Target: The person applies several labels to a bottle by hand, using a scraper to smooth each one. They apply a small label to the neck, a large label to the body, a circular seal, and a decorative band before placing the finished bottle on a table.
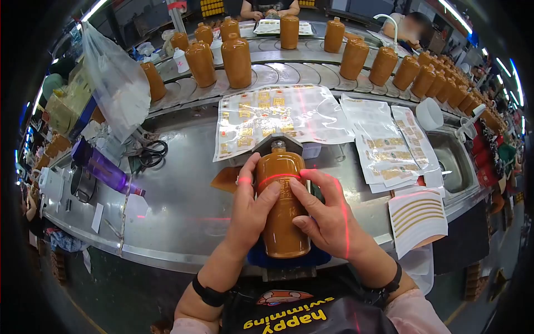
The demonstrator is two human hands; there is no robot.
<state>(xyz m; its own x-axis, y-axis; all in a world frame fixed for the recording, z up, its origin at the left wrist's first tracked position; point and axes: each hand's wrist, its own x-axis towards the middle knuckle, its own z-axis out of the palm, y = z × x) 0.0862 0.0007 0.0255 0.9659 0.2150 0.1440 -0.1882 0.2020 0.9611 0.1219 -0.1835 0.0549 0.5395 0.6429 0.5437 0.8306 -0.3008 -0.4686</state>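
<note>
A glossy brown bottle (285,228) lies tilted in front of me, its neck pointing away toward a dark angled rest. Gold lettering (286,192) shows on its upper side, and a red laser line crosses it. My left hand (250,206) wraps the bottle's left side, thumb pressed near the lettering. On the other side my right hand (328,214) grips it, with thumb and fingertips on the surface by the lettering. Under the bottle's base is a dark blue pad (320,257). Just beyond the neck lies a sheet of gold-printed decals (311,114).
Brown bottles (236,61) stand along the curved slat conveyor (278,75). More printed sheets (381,139) and a strip sheet (417,217) lie at right, near a sink (453,161) and white bowl (429,114). At left are a purple bottle (105,167) and hanging plastic bag (114,83). Two people sit opposite.
</note>
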